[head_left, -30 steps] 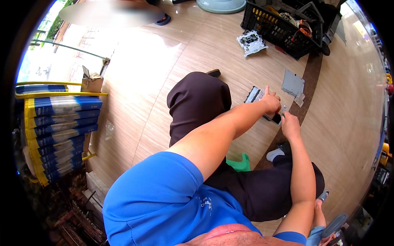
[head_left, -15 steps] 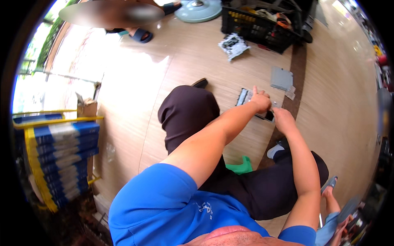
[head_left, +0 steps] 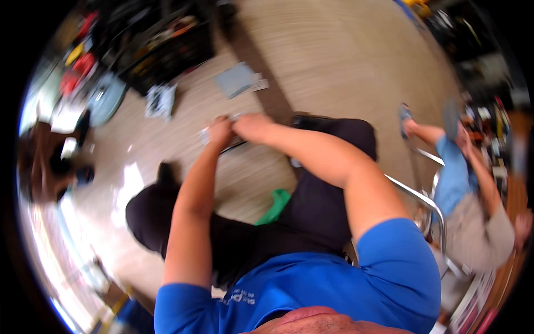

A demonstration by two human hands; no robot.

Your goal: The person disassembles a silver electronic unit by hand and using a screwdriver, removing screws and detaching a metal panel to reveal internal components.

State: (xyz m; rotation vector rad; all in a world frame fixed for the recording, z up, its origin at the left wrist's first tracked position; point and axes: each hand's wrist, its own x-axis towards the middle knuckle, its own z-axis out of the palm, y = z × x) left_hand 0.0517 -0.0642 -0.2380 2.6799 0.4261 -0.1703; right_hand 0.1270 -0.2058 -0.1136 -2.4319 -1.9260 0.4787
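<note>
A flat dark-edged device (head_left: 233,146) lies on the floor in front of my knees, mostly covered by my hands. Over its left part rests my left hand (head_left: 221,132), its fingers curled and blurred. My right hand (head_left: 255,127) is right beside it, fingers closed in a pinch near the device's far edge. Whatever either hand grips is hidden. Just beyond lies a grey flat panel (head_left: 234,80), with a small pale piece (head_left: 259,82) at its right.
A black crate (head_left: 172,53) full of odds and ends stands far left, near a crumpled whitish packet (head_left: 161,101) and a pale blue round base (head_left: 107,100). Something green (head_left: 273,207) sits between my legs. Another person (head_left: 473,222) is at the right by a metal-framed chair (head_left: 420,195).
The view has swung to the right, bringing the seated person and chair further in. Both hands stay at the device; my left hand's extended finger now looks curled in.
</note>
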